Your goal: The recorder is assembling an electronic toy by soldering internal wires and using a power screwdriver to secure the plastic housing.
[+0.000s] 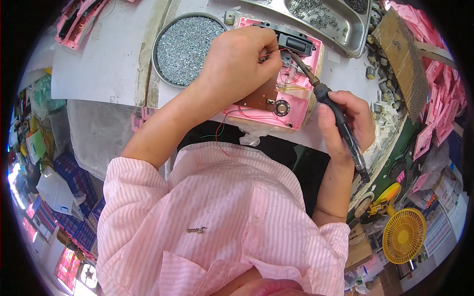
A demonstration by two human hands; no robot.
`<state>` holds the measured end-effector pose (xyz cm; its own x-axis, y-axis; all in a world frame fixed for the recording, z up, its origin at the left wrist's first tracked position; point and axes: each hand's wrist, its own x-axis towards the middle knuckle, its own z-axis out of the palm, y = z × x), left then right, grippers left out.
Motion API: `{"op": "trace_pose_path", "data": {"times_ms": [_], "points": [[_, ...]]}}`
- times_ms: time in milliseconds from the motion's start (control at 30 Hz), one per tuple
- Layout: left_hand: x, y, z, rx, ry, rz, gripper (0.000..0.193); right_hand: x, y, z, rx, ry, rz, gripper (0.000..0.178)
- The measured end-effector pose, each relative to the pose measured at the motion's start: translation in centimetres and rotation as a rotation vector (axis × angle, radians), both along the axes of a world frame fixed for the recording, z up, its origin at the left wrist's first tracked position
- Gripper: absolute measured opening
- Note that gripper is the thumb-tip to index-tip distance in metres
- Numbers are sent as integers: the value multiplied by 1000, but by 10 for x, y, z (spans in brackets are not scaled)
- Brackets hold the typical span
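My right hand (348, 121) is wrapped round the dark handle of a soldering iron (351, 142), which slants up and to the left. Its tip reaches a small grey part (286, 59) inside an open pink plastic housing (298, 112). Just left of the tip, my left hand (242, 61) is closed in a pinch, with a thin red wire (283, 50) at its fingertips. The housing also holds a black mechanism (295, 43), a brown circuit board (257, 100) partly under my left hand, and a round black-and-silver part (282, 107). Loose wires (220, 130) hang over its near edge.
Left of the housing stands a round bowl (155, 56) full of small silver screws. A metal tray (358, 48) with small metal parts lies at the far right. Small motors (387, 84), cardboard (402, 54) and pink plastic parts (439, 103) crowd the right side, above a yellow fan (404, 236).
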<state>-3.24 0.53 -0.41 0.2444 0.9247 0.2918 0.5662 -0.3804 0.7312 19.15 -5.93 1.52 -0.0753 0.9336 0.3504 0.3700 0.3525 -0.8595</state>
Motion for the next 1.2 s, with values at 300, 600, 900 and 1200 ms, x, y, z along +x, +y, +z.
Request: {"op": "trace_pose_path", "data": {"times_ms": [300, 600, 900, 1200], "points": [[1, -1, 0, 5, -17, 20, 11, 5, 14, 6, 161, -151, 145, 31], [2, -1, -3, 40, -17, 43, 11, 12, 18, 16, 78, -198, 210, 29], [3, -2, -3, 53, -25, 50, 11, 7, 23, 14, 54, -193, 200, 27], [5, -3, -6, 85, -13, 70, 11, 9, 23, 12, 58, -185, 172, 28]]}}
